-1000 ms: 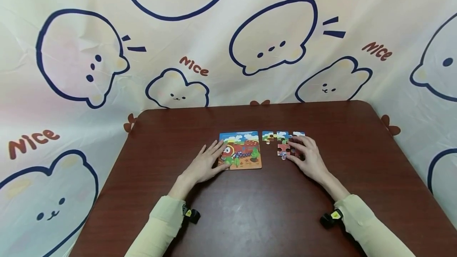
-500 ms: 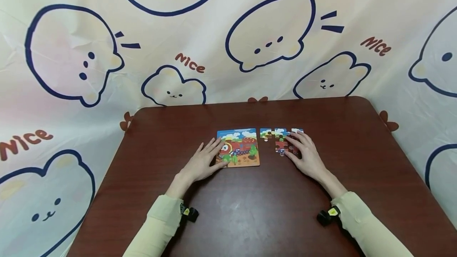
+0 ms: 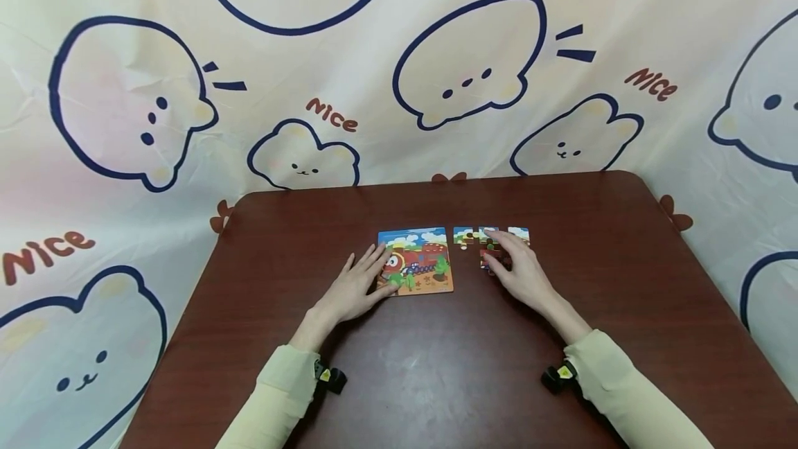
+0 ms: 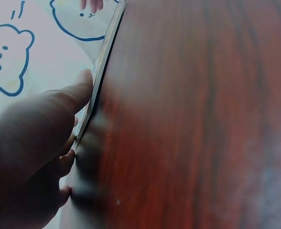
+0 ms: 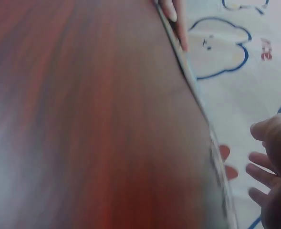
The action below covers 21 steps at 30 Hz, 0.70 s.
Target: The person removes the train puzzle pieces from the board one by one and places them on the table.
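Note:
My left hand rests on the left edge of a square picture puzzle with a red train on it, fingers spread. In the left wrist view its thumb lies along the board's edge. My right hand hovers over the loose jigsaw pieces to the right of the board, fingers apart. In the right wrist view nothing shows between its thumb and fingers. A sky-and-green piece and a blue-white piece lie in the upper row. Between them, a piece is partly hidden by the fingertips; red pieces below are mostly covered.
The brown wooden table carries the puzzle near its far side. Behind it hangs a pale cloth with cartoon outlines. Dark cameras sit on both wrists, the left one and the right one.
My right hand has moved left across the loose pieces, uncovering the upper right piece and covering the red ones. My left hand stays on the board. The head view has shifted slightly.

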Each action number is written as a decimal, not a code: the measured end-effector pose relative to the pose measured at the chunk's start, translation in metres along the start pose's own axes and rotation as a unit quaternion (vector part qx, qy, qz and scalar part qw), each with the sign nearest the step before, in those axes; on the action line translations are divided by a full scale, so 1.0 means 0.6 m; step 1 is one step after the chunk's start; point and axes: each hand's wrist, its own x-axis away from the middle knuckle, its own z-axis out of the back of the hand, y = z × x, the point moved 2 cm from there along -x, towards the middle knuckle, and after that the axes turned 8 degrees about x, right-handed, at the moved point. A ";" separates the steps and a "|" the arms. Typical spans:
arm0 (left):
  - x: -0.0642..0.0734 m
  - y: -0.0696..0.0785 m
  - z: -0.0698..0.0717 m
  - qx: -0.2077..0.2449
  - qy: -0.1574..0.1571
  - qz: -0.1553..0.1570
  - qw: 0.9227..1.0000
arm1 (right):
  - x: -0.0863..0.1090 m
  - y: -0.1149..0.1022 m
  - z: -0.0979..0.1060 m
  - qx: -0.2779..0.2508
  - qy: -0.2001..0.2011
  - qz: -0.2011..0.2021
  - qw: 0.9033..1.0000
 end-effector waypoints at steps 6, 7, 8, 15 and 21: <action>0.011 -0.009 0.009 0.015 0.010 0.014 1.000 | -0.025 -0.037 -0.016 -0.018 -0.070 0.010 0.997; 0.013 -0.012 0.009 0.013 0.011 0.018 1.000 | -0.028 -0.042 -0.017 -0.019 -0.078 0.011 0.997; 0.014 -0.014 0.010 0.010 0.012 0.023 1.000 | -0.032 -0.048 -0.020 -0.022 -0.086 0.013 0.996; 0.016 -0.019 0.014 -0.008 0.016 0.018 1.000 | -0.063 -0.099 -0.048 -0.070 -0.153 0.030 0.985; 0.016 -0.018 0.014 -0.006 0.011 0.019 1.000 | -0.075 -0.123 -0.083 -0.085 -0.189 0.038 0.978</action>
